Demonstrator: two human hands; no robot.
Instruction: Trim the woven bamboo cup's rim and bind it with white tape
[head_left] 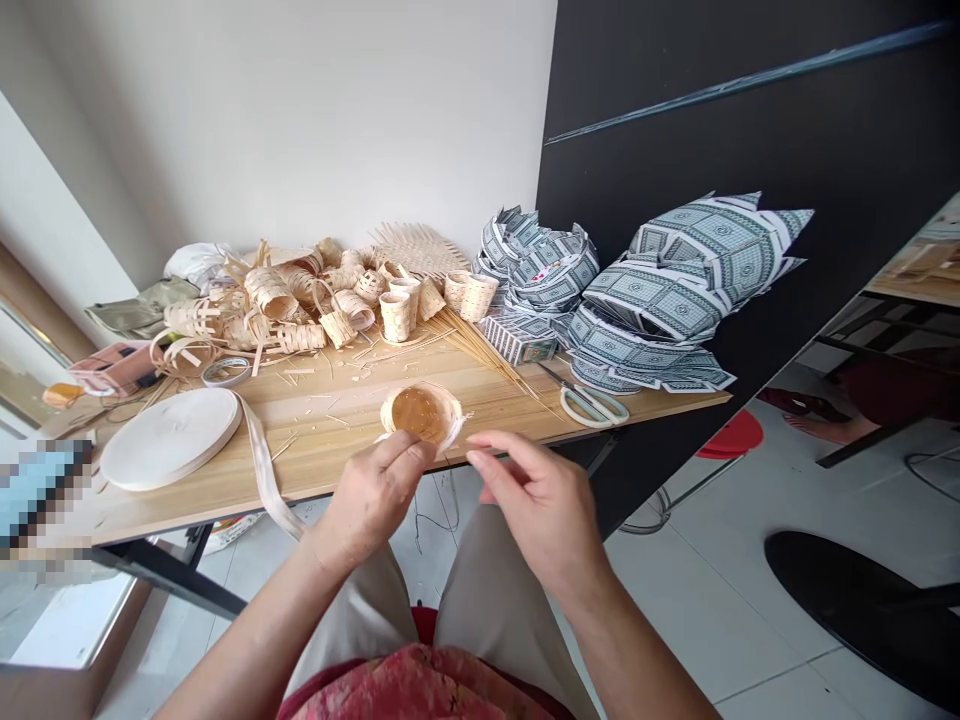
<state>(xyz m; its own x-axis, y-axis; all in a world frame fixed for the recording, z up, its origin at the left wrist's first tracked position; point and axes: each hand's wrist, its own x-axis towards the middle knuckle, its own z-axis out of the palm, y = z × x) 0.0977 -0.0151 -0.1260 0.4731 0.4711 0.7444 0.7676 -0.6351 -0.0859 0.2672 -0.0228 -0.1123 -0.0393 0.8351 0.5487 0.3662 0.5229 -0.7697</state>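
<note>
My left hand [373, 497] grips a small round woven bamboo cup [420, 412] by its lower edge, its open mouth turned toward me, just above the front edge of the wooden table [330, 465]. A white tape strip runs around the cup's rim. My right hand [541, 505] is beside it on the right, thumb and forefinger pinched together near the loose end of that strip [459, 430]. Whether the pinch holds the strip end is unclear.
A large roll of white tape [169, 437] lies at the left with its tail hanging off the edge. A heap of woven bamboo cups [315, 295] and strips fills the back. Scissors [592, 403] and patterned folded boxes [660, 295] lie at the right. A red stool [731, 435] stands below.
</note>
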